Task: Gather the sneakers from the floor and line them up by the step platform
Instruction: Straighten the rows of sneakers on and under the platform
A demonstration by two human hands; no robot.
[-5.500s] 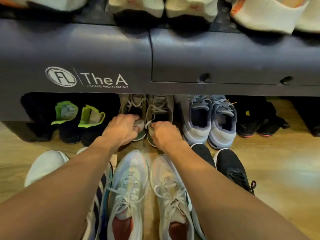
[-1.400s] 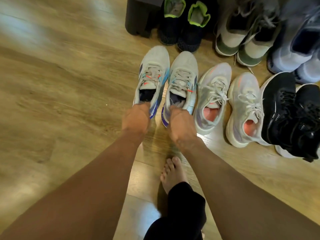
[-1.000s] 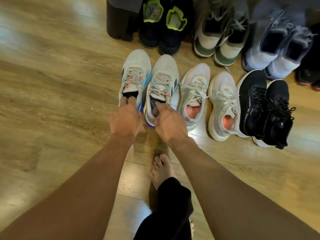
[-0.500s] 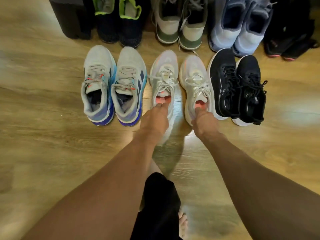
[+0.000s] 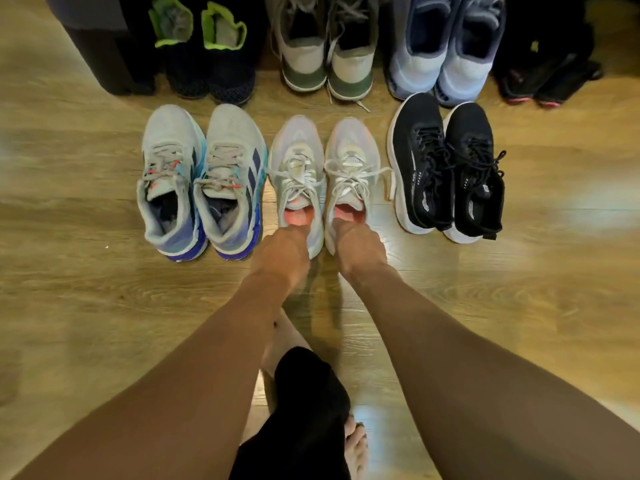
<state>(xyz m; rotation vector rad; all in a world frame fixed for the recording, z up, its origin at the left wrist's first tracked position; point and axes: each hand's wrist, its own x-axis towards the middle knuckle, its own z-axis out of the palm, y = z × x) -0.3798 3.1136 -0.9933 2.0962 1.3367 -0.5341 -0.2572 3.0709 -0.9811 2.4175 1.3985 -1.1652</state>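
Wood floor (image 5: 76, 306); curled fingers (image 5: 296, 233) inside heels of pale sneakers (image 5: 298, 157).

Black sneakers (image 5: 446, 168), pale grey pair (image 5: 323, 174) with coral insoles, tan wood-grain floor (image 5: 76, 289).

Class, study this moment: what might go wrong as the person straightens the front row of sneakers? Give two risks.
1. The left hand and right hand grip only the heels of the pale pair, so the toes may swing sideways and skew the row.
2. That pair's loose lace reaches toward the black pair. Sliding the shoe could snag it and pull that pair crooked.
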